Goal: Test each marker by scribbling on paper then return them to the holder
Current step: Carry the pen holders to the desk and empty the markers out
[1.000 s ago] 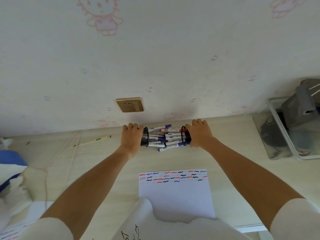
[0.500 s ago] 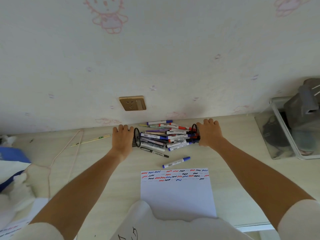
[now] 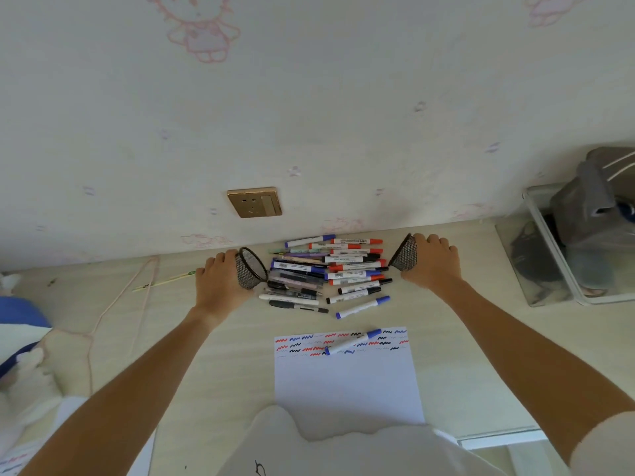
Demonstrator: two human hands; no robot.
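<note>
Both hands, left [image 3: 220, 285] and right [image 3: 433, 266], each grip a tipped mesh holder [image 3: 251, 272] beside the markers [image 3: 326, 274] spilled at the tabletop's far edge (one blue marker [image 3: 352, 341] lies on the scribbled paper [image 3: 347, 379]); likely next, stand the holders upright and pick a marker to test.

Both forearms are bare, left hand [image 3: 220, 286] and right hand [image 3: 433, 266] without rings or gloves. Short white sleeves [image 3: 604, 444] show at the upper arms, and a white top [image 3: 343, 448] carries a small black mark.
</note>
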